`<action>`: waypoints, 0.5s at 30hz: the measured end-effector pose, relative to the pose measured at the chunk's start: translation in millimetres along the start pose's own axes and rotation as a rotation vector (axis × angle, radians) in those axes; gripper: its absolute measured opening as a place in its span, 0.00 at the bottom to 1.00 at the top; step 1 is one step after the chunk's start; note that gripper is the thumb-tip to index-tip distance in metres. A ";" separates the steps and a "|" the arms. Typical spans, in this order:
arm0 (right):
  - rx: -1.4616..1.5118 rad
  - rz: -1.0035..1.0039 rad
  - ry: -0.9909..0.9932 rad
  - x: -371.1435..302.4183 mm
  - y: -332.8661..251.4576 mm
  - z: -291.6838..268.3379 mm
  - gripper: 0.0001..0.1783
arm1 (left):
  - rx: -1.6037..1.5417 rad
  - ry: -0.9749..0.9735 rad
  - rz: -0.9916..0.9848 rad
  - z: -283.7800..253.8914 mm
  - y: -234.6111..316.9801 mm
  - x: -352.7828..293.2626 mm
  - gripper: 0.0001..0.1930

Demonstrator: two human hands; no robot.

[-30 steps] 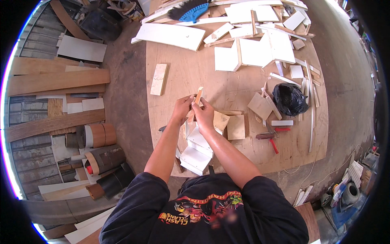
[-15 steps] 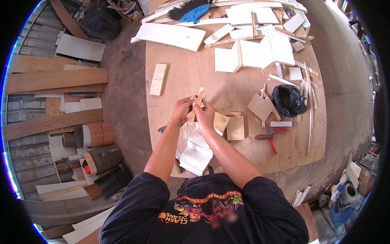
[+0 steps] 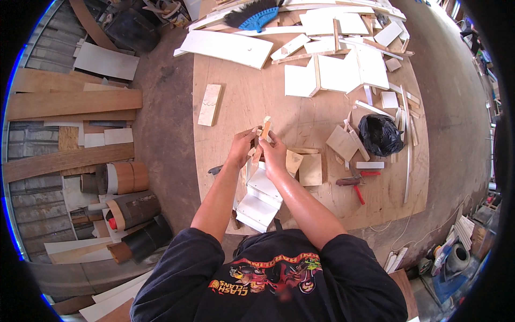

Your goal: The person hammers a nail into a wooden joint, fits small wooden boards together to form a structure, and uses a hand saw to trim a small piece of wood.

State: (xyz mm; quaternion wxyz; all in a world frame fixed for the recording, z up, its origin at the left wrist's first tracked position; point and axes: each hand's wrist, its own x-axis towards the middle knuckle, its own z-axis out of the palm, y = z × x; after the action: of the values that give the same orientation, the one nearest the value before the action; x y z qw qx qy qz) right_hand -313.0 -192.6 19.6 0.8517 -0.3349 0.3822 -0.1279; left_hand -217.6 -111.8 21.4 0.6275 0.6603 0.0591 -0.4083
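My left hand (image 3: 243,147) and my right hand (image 3: 276,155) are close together over the middle of the table, both with fingers closed on a narrow wooden strip (image 3: 266,129). The strip is tilted, its pale far end sticking out past my fingertips. Below my hands, between my forearms, lies a white stepped wooden piece (image 3: 258,208) with small dark dots on its faces. Bare wooden blocks (image 3: 310,169) lie just right of my right wrist. What my fingertips press on the strip is too small to make out.
A plywood table (image 3: 252,88) carries white boards (image 3: 230,48) and a blue brush (image 3: 260,20) at the far side. To the right are a black plastic bag (image 3: 380,135) and a red-handled tool (image 3: 358,194). One wooden block (image 3: 210,104) lies left. Planks and rolls (image 3: 131,177) line the left floor.
Both hands have shifted very slightly to the right with the strip, and the right-hand fingers have moved a little along it. The things on the table have stayed put.
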 end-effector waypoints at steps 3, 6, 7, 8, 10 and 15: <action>-0.018 0.057 -0.004 -4.8 -9.7 0.2 0.32 | 0.012 -0.010 0.027 -3.8 -4.0 1.9 0.19; -0.039 0.099 -0.030 1.3 -8.8 -6.7 0.29 | 0.033 -0.013 0.035 -1.6 -2.0 1.3 0.19; -0.042 0.098 -0.032 2.7 -7.9 -11.1 0.29 | 0.043 -0.010 0.043 -1.4 -0.5 0.9 0.20; 0.008 0.140 -0.084 3.3 -7.0 -16.8 0.28 | 0.041 -0.010 0.045 -2.6 -0.1 1.1 0.20; 0.082 0.201 -0.184 -3.0 -11.7 -21.2 0.26 | 0.041 -0.053 0.045 -6.2 -0.5 1.0 0.20; 0.098 0.173 -0.208 -15.0 -22.3 -34.1 0.26 | 0.230 0.082 0.211 11.2 3.0 -6.2 0.18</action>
State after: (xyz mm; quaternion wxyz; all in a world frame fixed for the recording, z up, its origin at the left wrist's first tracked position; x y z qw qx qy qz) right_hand -347.4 -218.2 26.6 0.9099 -0.2703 0.3126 -0.0369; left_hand -225.1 -119.6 28.9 0.5843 0.7465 -0.0321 -0.3168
